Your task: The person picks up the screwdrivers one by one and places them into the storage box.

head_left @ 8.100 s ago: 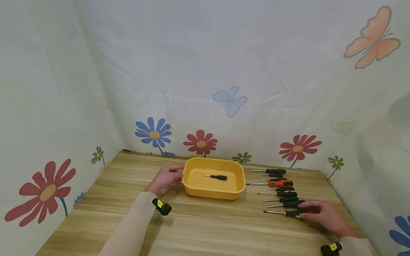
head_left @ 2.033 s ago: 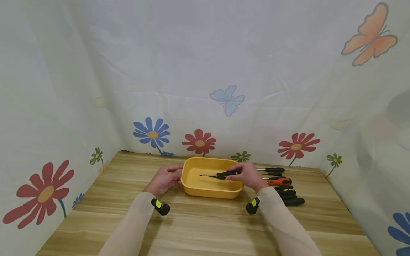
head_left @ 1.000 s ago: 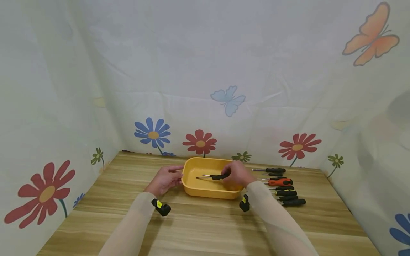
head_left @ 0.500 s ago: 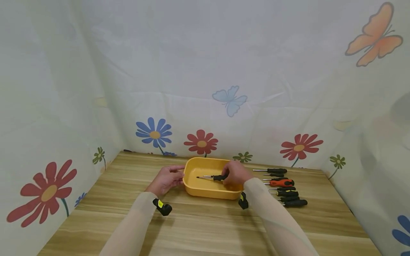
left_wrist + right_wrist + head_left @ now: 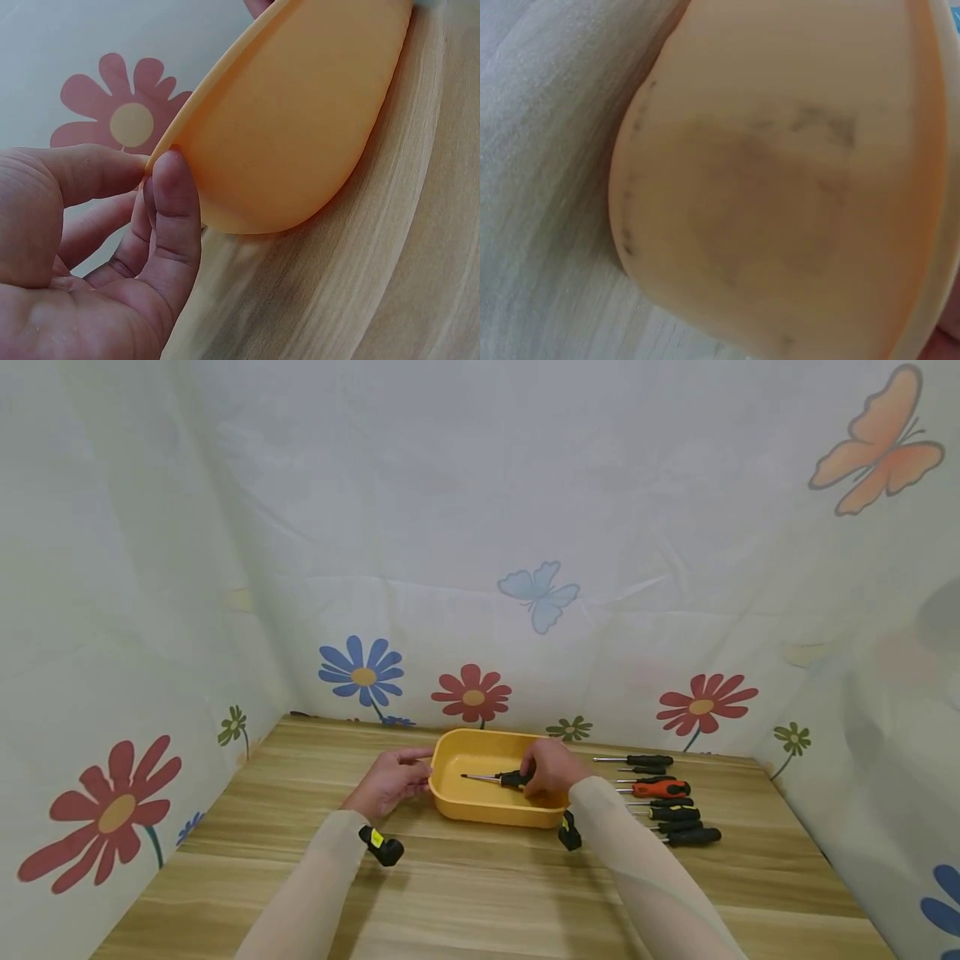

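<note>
The black screwdriver [image 5: 512, 778] had moved into the yellow tray [image 5: 498, 816], gripped by the right hand [image 5: 555, 767]; the left hand [image 5: 386, 783] pinched the rim [image 5: 196, 94]. Other screwdrivers [image 5: 660, 789], apparently yet to join it, lay near the bench's [image 5: 450, 893] right edge.

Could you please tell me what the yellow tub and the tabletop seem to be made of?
The yellow tub looks like plastic with a soft sheen: smoothly curved, no seams visible. The tabletop could be wood or printed laminate, fairly matte; streaky grain shows.
</note>
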A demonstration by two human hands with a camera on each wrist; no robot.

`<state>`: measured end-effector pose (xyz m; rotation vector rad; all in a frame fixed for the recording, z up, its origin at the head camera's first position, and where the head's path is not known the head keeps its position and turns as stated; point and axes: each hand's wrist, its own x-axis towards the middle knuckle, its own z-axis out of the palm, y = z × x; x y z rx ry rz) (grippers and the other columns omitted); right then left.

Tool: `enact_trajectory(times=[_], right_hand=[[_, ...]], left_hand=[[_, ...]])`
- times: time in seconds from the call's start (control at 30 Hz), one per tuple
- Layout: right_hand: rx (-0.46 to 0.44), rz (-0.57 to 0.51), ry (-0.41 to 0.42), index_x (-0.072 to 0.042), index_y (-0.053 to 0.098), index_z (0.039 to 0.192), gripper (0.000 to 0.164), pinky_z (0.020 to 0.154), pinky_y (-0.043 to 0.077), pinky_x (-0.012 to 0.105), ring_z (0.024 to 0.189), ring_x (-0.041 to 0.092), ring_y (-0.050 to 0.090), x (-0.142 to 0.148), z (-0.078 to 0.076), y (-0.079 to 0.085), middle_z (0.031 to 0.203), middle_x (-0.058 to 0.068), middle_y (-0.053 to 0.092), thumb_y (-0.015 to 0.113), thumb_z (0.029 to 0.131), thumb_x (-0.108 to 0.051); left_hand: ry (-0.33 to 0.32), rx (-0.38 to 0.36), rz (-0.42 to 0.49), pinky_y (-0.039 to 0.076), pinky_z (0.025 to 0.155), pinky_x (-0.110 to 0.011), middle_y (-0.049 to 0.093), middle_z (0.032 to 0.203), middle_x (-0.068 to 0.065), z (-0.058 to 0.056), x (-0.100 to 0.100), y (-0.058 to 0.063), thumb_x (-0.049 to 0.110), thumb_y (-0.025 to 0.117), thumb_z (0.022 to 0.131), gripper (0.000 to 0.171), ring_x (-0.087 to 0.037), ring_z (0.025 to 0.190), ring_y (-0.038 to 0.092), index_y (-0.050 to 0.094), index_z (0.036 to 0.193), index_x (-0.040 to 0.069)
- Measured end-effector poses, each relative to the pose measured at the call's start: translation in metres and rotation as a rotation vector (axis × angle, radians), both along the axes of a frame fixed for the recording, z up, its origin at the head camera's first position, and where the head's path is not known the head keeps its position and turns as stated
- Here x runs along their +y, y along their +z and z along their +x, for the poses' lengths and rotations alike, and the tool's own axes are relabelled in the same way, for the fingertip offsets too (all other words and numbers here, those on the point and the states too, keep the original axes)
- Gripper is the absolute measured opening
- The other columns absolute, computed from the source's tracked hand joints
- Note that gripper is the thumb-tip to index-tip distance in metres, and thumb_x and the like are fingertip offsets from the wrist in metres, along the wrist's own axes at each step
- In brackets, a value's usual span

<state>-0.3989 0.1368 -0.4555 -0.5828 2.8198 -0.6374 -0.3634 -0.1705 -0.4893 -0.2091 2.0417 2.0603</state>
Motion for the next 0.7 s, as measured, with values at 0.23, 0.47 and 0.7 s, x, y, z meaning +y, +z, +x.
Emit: enact_trajectory(times=[0.23, 0.47, 0.7], right_hand=[[0.033, 0.035, -0.012, -0.012, 0.077, 0.085, 0.019, 0.072, 0.056, 0.029, 0.078, 0.016, 0.058, -0.0041, 0.0007, -0.0021, 0.084, -0.002, 0.068, 0.092, 0.074, -0.014], [0.015, 0.029, -0.04, -0.012, 0.077, 0.087, 0.018, 0.07, 0.056, 0.028, 0.077, 0.018, 0.058, -0.0048, 0.0029, -0.0013, 0.086, 0.0, 0.068, 0.091, 0.075, -0.013], [0.01, 0.001, -0.032, -0.01, 0.077, 0.092, 0.019, 0.075, 0.057, 0.031, 0.08, 0.019, 0.059, -0.0017, 0.0051, 0.0009, 0.089, 0.001, 0.069, 0.089, 0.077, -0.01]], left_hand=[[-0.009, 0.013, 0.002, 0.063, 0.084, -0.035, 0.065, 0.13, -0.022, -0.0001, -0.0005, -0.0008, 0.003, 0.066, 0.096, 0.044, -0.022, 0.082, 0.068, 0.062, 0.14, 0.006], [-0.011, 0.01, -0.002, 0.063, 0.086, -0.036, 0.064, 0.125, -0.023, -0.0007, 0.0004, -0.0015, 0.003, 0.066, 0.097, 0.045, -0.022, 0.081, 0.068, 0.062, 0.141, 0.007], [0.003, 0.003, -0.009, 0.063, 0.081, -0.033, 0.064, 0.116, -0.022, -0.0001, 0.0003, -0.0013, 0.003, 0.066, 0.096, 0.044, -0.022, 0.079, 0.068, 0.062, 0.14, 0.008]])
